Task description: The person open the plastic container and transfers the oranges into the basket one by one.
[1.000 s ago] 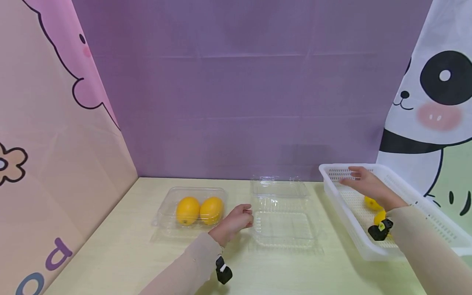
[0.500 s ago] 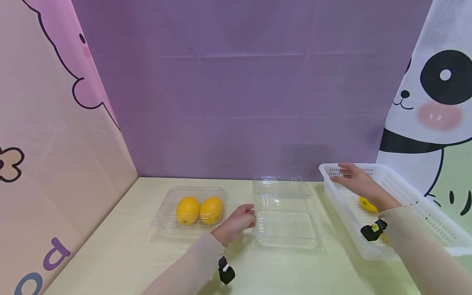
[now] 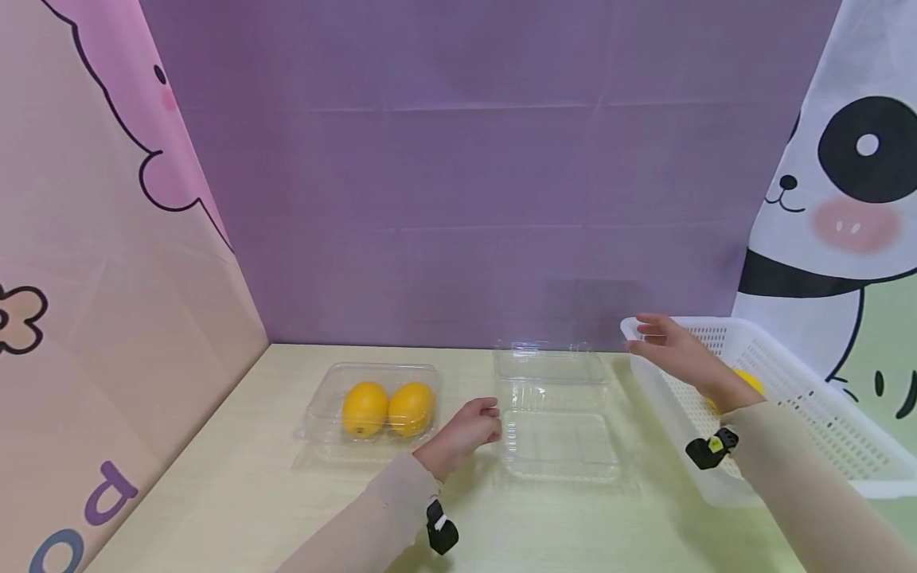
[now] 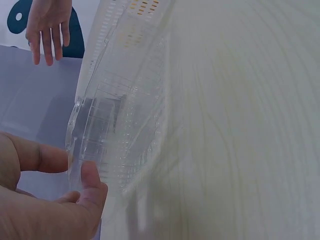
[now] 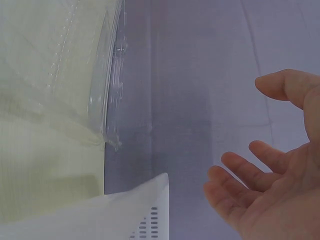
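Note:
My left hand (image 3: 462, 434) is at the left edge of a clear plastic clamshell box (image 3: 562, 446), whose lid (image 3: 552, 368) is laid back toward the purple backdrop. In the left wrist view, thumb and fingers pinch the rim of the box (image 4: 130, 115). No fruit shows in it. Over the far left corner of a white slotted basket (image 3: 884, 485) hovers my right hand (image 3: 677, 350), fingers spread and holding nothing. A yellow lemon (image 3: 751, 382) shows in the basket, partly hidden behind the right wrist.
Left of my left hand stands a closed clear box (image 3: 322, 406) holding two lemons (image 3: 364, 410) side by side. The purple backdrop (image 3: 458, 199) rises along the table's far edge. Printed cloth panels flank both sides.
My right hand has moved left across the basket toward its far left corner. The left hand and the clamshell box it pinches have shifted slightly to the right.

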